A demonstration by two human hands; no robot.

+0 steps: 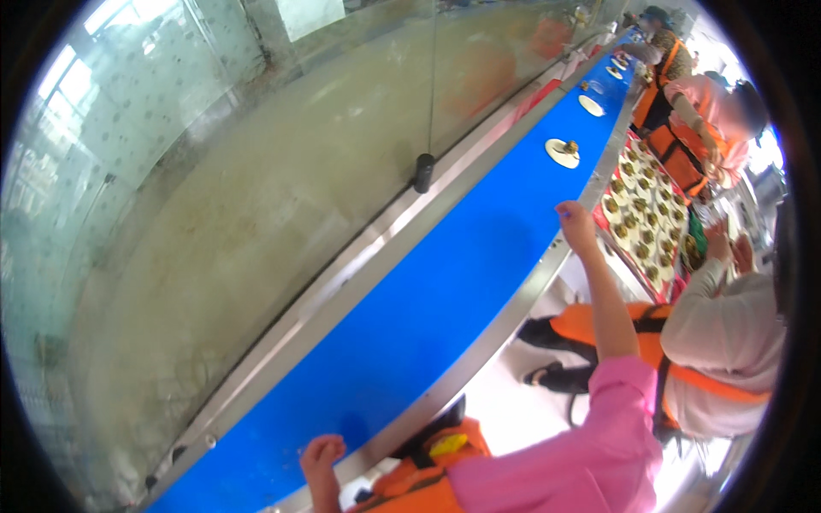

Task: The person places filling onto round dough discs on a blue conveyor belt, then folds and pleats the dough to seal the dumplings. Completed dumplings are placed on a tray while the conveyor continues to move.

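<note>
My left hand (322, 455) is at the near edge of the blue conveyor belt (419, 316), low in the view, its fingers curled and nothing showing in them. Stretched out along the belt's right edge, my right arm ends in my right hand (576, 226), whose fingers are also closed with no object visible. Beyond that hand lies a pale round dough wrapper (562, 154) with a small brownish-green clump of filling on it. Farther up the belt is another dough wrapper (591, 105), apart from both hands.
A tray (622, 267) of dough rounds topped with filling stands right of the belt. Beside it, a co-worker (714, 342) in a light top and orange apron has both hands near a green item. More co-workers stand farther along. A glass panel (282, 188) borders the belt's left side.
</note>
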